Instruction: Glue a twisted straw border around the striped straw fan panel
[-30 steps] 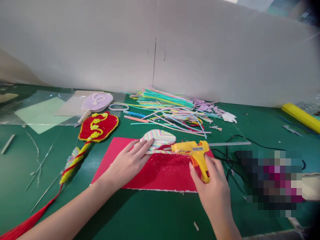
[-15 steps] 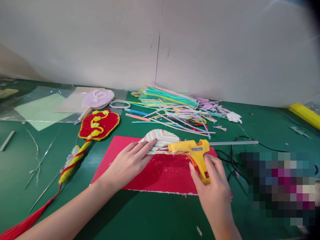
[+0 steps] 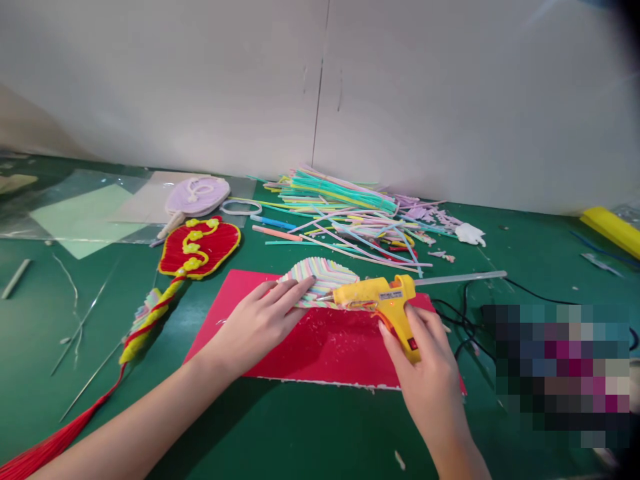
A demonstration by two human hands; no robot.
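Observation:
My right hand is wrapped round the handle of a yellow hot glue gun, thumb by the orange trigger. A translucent glue stick sticks out of its back. The metal nozzle points left, at the lower part of a rounded fan-shaped piece striped in pastel pipe cleaners. With fingers stretched out flat, my left hand presses on the left side of that piece, partly covering it. Under both lies a red board with whitish specks on its surface. Whether glue is flowing cannot be seen.
Behind the board is a pile of pastel pipe cleaners. A red-and-yellow fan with a red tassel and a lilac fan lie left. A black cord trails right; a yellow object sits farther right.
The glue gun has shifted slightly left along the striped piece, and the back end of its glue stick has tipped up. My left hand stays in place on the piece.

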